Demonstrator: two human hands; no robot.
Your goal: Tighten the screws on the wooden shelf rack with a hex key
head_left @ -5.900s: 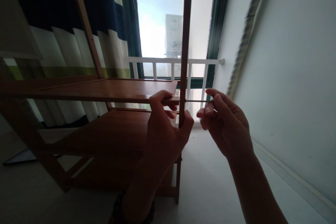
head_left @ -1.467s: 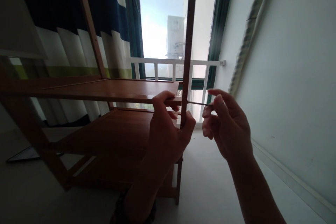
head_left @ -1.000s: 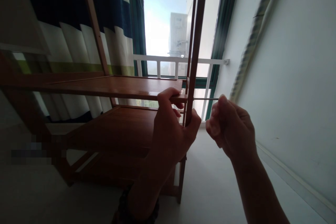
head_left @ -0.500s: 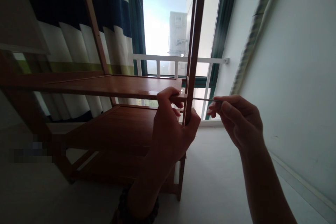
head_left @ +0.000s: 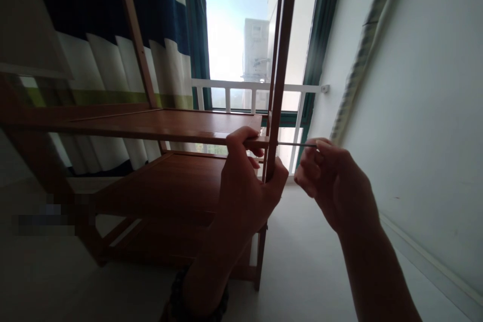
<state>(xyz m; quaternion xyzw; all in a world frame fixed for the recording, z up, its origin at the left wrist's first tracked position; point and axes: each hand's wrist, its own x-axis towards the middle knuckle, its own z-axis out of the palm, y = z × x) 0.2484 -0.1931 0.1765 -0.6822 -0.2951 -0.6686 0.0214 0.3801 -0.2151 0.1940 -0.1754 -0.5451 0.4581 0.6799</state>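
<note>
My left hand (head_left: 249, 181) is closed around the joint of a brown wooden shelf rack. Its fingers curl over the front rail of the upper shelf (head_left: 196, 126), and the thumb presses on the upright post (head_left: 278, 75). To the right, my right hand (head_left: 335, 176) pinches a thin metal hex key (head_left: 296, 144) between thumb and fingers. The key lies almost level, its tip meeting the outer side of the post at the height of the rail. My fingers cover the key's other end. Whatever the tip sits in is too small to make out.
Below are a middle shelf (head_left: 169, 181) and a low shelf of the same rack, standing on the pale floor (head_left: 302, 261). Behind are a window with a white railing (head_left: 226, 83) and a striped curtain (head_left: 166, 20). A white wall (head_left: 426, 85) with a wrapped pipe (head_left: 358, 65) rises at right.
My right hand has turned and its fingers have shifted on the hex key, the lower fingers now curled in more and dropped slightly. The left hand holds the same place on the rack.
</note>
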